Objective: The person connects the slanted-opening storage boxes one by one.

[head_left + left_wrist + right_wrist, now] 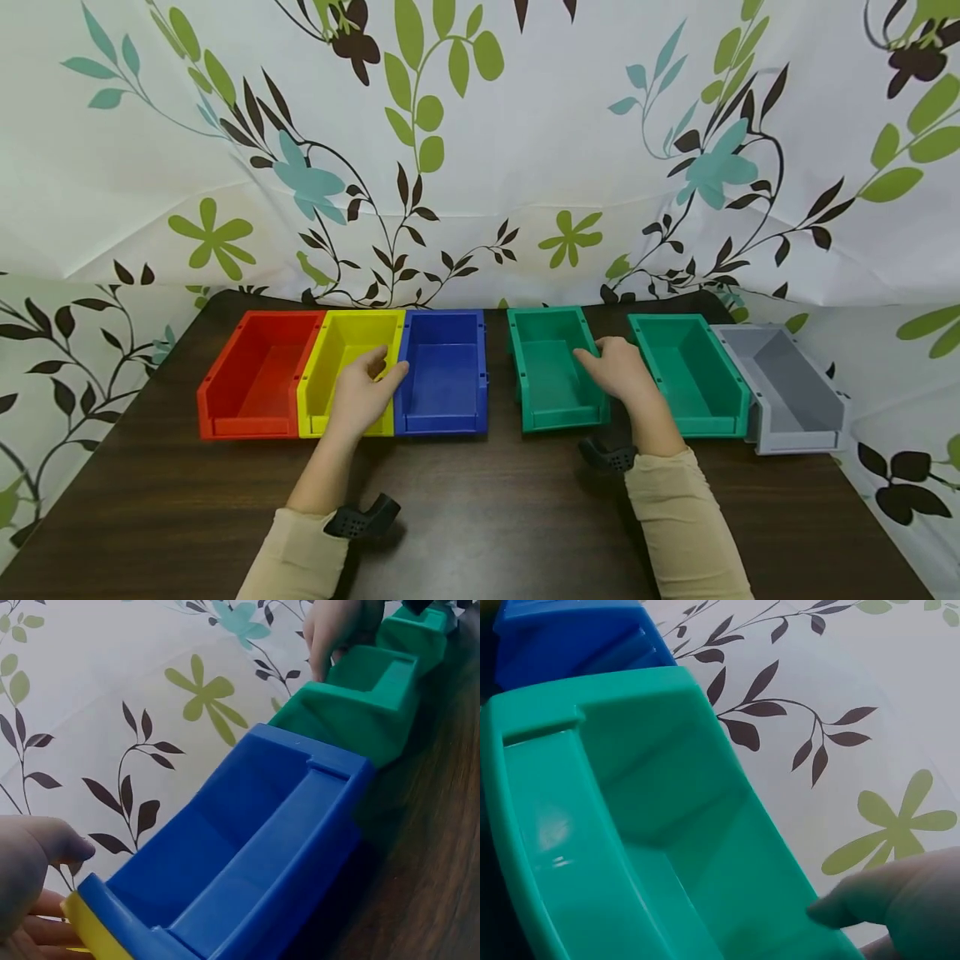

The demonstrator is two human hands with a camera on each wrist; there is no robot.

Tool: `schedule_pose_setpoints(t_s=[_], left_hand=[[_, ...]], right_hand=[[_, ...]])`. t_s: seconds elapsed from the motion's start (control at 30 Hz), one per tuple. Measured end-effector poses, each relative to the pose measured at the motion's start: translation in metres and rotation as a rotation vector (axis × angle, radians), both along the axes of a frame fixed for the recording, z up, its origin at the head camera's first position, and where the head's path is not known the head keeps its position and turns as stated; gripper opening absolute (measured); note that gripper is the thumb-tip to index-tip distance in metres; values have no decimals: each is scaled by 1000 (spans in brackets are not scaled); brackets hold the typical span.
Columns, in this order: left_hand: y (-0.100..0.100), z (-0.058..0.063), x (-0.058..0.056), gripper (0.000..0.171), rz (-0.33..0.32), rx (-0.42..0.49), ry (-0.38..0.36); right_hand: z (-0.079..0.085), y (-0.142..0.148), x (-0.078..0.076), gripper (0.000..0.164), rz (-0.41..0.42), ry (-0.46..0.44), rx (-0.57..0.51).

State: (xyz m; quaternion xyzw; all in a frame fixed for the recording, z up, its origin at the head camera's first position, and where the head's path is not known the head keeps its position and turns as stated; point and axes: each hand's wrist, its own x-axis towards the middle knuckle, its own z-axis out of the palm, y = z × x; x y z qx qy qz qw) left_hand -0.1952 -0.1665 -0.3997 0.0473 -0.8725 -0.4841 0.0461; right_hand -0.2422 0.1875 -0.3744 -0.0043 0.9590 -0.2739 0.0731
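Six bins [442, 371] abreast on a table [487, 517]

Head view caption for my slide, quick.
Six bins on a dark table, left hand at the yellow bin, right hand at the left green bin.

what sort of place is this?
Looks like a staged indoor tabletop setup, though I can't tell whether home or lab: a dark table, a row of coloured bins on it, and a leaf-print cloth as backdrop.

There are six bins [258, 375], two hands [360, 396], two sleeves [300, 550], two wrist cameras [363, 519], one table [480, 517].
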Motion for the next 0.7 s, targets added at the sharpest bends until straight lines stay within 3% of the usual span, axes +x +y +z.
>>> schedule_pose_setpoints(t_s=[0.2, 0.37, 0.7], left_hand=[[2, -5, -2, 55, -8, 85, -34], [2, -6, -2, 54, -7, 100, -47], [5, -9, -2, 54, -23, 116, -33]], right_hand=[[-2, 0, -1, 46, -3, 70, -37], [-3, -1, 1, 44, 5, 164, -62], [1, -5, 3, 41, -6, 241, -169]])
